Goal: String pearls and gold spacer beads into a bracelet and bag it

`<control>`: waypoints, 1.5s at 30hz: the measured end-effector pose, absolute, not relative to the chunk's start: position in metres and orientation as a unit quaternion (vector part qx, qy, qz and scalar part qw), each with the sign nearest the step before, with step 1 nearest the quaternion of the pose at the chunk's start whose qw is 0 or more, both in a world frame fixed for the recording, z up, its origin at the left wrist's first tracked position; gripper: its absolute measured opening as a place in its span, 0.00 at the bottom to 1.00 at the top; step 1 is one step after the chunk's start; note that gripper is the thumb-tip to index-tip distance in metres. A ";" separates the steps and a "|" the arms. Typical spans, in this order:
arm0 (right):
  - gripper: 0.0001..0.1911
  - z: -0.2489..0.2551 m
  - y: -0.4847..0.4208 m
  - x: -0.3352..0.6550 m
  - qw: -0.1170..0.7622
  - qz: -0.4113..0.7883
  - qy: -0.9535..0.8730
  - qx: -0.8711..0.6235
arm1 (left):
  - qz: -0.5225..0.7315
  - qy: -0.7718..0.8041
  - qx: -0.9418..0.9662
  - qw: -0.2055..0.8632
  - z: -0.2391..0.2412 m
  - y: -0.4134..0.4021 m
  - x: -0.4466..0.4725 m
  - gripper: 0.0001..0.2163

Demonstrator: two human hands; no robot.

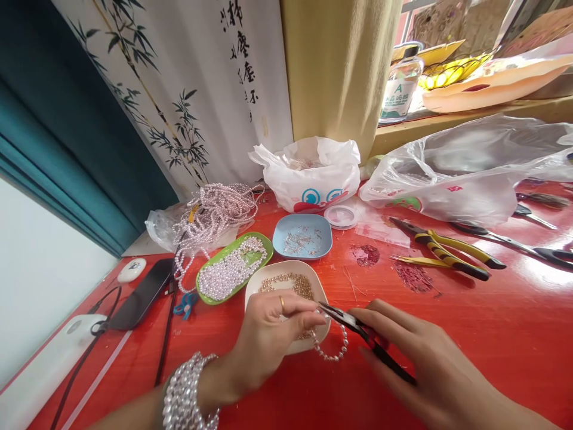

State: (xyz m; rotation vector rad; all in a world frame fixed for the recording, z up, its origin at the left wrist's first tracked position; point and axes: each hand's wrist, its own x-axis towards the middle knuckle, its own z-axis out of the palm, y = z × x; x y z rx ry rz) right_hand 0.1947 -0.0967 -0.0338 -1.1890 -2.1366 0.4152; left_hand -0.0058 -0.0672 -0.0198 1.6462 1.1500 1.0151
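Observation:
My left hand [273, 328] pinches one end of a beaded strand [332, 357] between thumb and fingers. The strand hangs in a loop below the fingertips. My right hand [416, 349] is closed around black-handled needle-nose pliers [353, 322], whose tips meet the strand's end at my left fingertips. Whether the jaws grip a bead or wire is too small to tell. Under my left hand sits a cream dish [317, 285] of gold beads, partly hidden. Beside it are a green dish [267, 240] of pale pearl beads and a blue dish [278, 239] of small metal pins.
Pale bead strands [219, 209] lie heaped at the back left, near a phone [145, 295] and a white power strip [54, 358]. Yellow-black pliers [447, 248], tweezers [418, 261] and scissors [505, 236] lie on the right. Plastic bags [311, 176] stand behind the dishes.

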 end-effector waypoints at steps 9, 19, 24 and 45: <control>0.11 -0.015 -0.101 0.197 0.289 0.722 -0.457 -0.431 | 0.406 0.490 0.563 0.528 -0.020 -0.065 -0.003 0.06; 0.14 -0.013 -0.102 0.191 0.287 0.784 -0.388 -0.390 | 0.410 0.488 0.551 0.539 -0.023 -0.067 -0.003 0.06; 0.13 -0.012 -0.101 0.190 0.292 0.806 -0.364 -0.365 | 0.418 0.480 0.549 0.542 -0.021 -0.067 -0.002 0.05; 0.10 -0.028 -0.100 0.192 0.288 0.861 -0.306 -0.288 | 0.463 0.446 0.546 0.537 -0.024 -0.068 -0.001 0.04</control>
